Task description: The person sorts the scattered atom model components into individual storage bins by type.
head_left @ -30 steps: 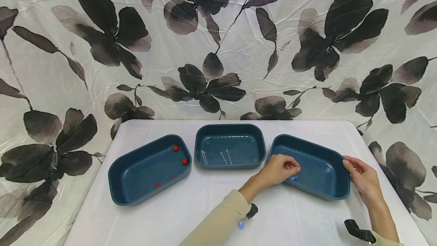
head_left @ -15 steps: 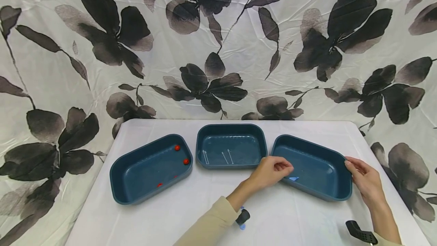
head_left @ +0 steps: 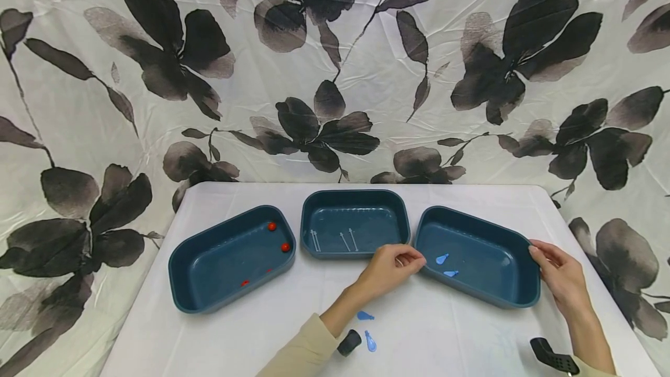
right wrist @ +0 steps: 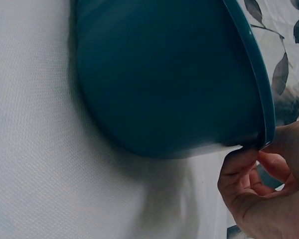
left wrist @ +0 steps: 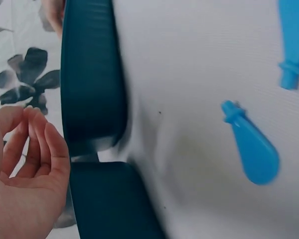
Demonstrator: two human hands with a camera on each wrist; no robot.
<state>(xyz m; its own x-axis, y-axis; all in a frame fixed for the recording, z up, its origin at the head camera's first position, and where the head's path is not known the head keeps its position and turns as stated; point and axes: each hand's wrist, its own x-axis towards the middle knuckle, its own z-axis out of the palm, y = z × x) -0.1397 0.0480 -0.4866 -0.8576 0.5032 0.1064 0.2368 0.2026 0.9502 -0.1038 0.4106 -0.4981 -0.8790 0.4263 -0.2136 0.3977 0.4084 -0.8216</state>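
Note:
My left hand [head_left: 394, 268] is over the gap between the middle and right bins, its fingers loosely curved and the thumb tip near the fingertips. Nothing shows between them in the left wrist view. My right hand [head_left: 564, 277] pinches the right end rim of the right dark-blue bin [head_left: 481, 292]. Inside that bin lie two small blue teardrop-shaped plastic pieces, one upper piece [head_left: 442, 259] and one lower piece [head_left: 451, 273]. On the white table, below my left hand, are two similar pieces, a nearer one [head_left: 370, 341] and a farther one [head_left: 365, 316], each with a collared narrow end.
The middle bin [head_left: 356, 255] holds several thin white sticks [head_left: 344, 241]. Another bin [head_left: 209, 307], angled at the left, contains several small red items, two of them round [head_left: 272, 226]. A floral cloth [head_left: 335, 74] hangs behind the white table [head_left: 272, 330].
My left hand has drawn back leftward, out of the right bin, uncovering two blue pieces there and the pieces on the table. My right hand stays on the rim.

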